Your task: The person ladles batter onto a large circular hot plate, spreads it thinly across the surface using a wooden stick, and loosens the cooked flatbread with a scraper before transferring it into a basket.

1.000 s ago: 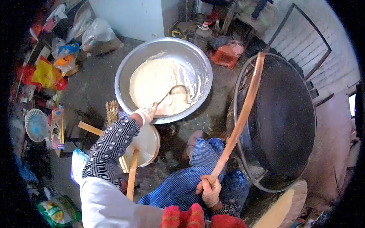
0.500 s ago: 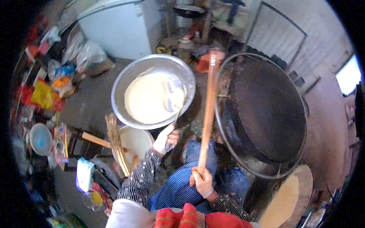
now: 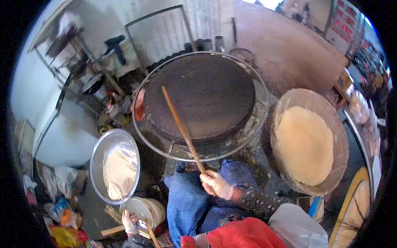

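My left hand (image 3: 130,223), in a thin pale glove, is closed around the handle of a ladle. The ladle's bowl (image 3: 115,191), coated with batter, is at the near side of a steel basin (image 3: 98,145) holding pale batter (image 3: 120,165). Also gloved, my right hand (image 3: 217,185) grips the near end of a long, flat wooden stick (image 3: 180,123). Its far end reaches over a large round dark griddle (image 3: 202,95); whether it touches cannot be made out. A metal ring (image 3: 266,99) surrounds the griddle.
To the right, a round basket (image 3: 339,153) holds thin flat pancakes (image 3: 306,144). A white bucket (image 3: 158,211) with a wooden handle across it stands beside my left hand. Plastic bags (image 3: 66,177) lie at far left, near a white cabinet (image 3: 70,132).
The view has swung right, bringing the griddle to the middle and the basket fully into sight. The stick now slants over the griddle. The ladle stays in my left hand at the basin.
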A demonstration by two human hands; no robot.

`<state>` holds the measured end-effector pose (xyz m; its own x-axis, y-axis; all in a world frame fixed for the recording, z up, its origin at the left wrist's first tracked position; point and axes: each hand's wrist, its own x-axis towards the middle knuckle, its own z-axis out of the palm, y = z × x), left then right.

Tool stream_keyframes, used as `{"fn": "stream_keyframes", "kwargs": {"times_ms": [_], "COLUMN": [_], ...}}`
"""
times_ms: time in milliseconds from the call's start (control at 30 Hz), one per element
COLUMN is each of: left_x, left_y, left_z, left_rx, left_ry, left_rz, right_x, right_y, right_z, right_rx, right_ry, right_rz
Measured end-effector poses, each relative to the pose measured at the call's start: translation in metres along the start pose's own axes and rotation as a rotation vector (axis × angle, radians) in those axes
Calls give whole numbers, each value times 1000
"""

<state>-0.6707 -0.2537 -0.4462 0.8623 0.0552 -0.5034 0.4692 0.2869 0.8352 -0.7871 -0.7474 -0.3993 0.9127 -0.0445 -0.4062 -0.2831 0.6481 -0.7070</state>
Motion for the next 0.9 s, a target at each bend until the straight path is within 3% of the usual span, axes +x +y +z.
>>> {"fn": "stream_keyframes", "kwargs": {"times_ms": [100,167,233,300,367,400,433,467,500,533,567,667,733,767,900], "left_x": [-43,-54,-73,-96,-105,-111,-120,-111,-113,-95,-90,-45,-41,-39,-12], "left_y": [32,50,70,78,79,76,74,64,57,39,34,3,4,3,1], "left_z": [37,64,115,174,219,242,267,280,305,311,333,371,391,399,398], "left_rx": [-123,-85,-5,72,201,205,306,353,522,451,662,1120,1461,1622,1806], "left_ry": [-119,-149,-288,-271,-365,-420,-443,-553,-569,-701,-622,-578,-541,-529,-595], "left_rz": [27,55,103,146,153,159,172,191,268,370,462,1250,1237,1219,1309], "right_x": [-16,18,33,40,74,74,82,79,77,75,73,72,78,79,79], "right_y": [-40,-43,-69,-93,-77,-78,-70,-72,-75,-80,-84,-92,-93,-91,-86], "right_z": [-40,-83,-108,-127,-177,-185,-196,-198,-200,-200,-199,-201,-208,-212,-209], "right_rx": [-85,-477,-801,-999,-1215,-1179,-1387,-1371,-1357,-1374,-1391,-1401,-1221,-1276,-1338], "right_ry": [67,299,511,665,828,795,907,877,851,885,922,988,921,927,946], "right_rz": [-153,-589,-602,-530,-503,-442,-559,-574,-589,-570,-550,-571,-511,-512,-501]}}
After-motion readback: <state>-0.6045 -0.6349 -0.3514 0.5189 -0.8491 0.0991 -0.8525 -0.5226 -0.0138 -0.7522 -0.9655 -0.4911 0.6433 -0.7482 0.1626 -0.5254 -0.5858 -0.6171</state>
